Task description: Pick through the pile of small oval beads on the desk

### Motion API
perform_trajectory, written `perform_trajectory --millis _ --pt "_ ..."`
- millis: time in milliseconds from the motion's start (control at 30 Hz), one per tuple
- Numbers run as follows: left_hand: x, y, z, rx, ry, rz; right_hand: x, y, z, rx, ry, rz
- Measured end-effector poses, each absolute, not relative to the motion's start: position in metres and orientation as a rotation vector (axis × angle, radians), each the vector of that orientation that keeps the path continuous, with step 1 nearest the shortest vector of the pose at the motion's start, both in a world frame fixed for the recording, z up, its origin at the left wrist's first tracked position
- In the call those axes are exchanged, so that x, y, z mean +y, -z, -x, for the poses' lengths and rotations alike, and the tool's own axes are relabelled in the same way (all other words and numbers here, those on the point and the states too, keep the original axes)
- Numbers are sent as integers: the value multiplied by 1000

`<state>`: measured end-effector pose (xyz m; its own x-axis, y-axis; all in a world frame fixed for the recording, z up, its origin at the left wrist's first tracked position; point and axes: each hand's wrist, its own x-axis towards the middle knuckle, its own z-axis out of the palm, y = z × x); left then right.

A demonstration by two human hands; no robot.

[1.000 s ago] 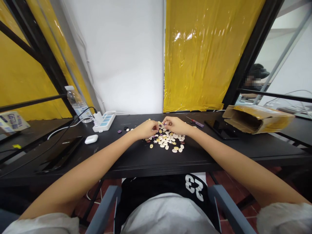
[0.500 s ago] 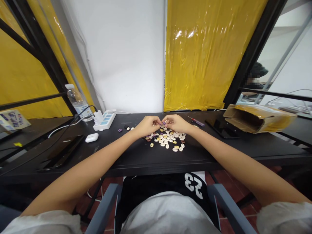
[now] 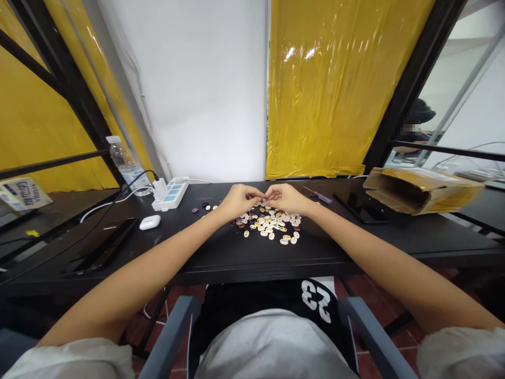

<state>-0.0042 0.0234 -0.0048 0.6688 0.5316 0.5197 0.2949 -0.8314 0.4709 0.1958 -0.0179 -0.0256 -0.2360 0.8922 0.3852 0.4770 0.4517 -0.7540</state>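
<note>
My left hand and my right hand meet over a pile of small oval pieces, each closed in a pinch. Between the fingertips is a small purple piece, held from both sides; its details are too small to make out. Most pieces in the pile are cream or yellow with holes like buttons, and some are dark or purple. My hands cover the far part of the pile. A lone purple oval piece lies to the left of my left hand.
On the black table stand a white power strip, a bottle and an earbud case at left. A screwdriver, a dark phone and an open cardboard box lie right. A person sits beyond the frame.
My hands have risen very slightly and stay together at the purple piece, with the fingers shifted a little. The pile looks the same.
</note>
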Motion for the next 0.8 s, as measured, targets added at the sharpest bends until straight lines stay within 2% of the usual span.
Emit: perform_trajectory --millis 533,800 --pt "23 3 6 404 -1000 -2675 -20 23 -193 -1727 -765 1116" --pt "20 3 4 441 -1002 -2560 -32 13 -187 -1632 -785 1181"
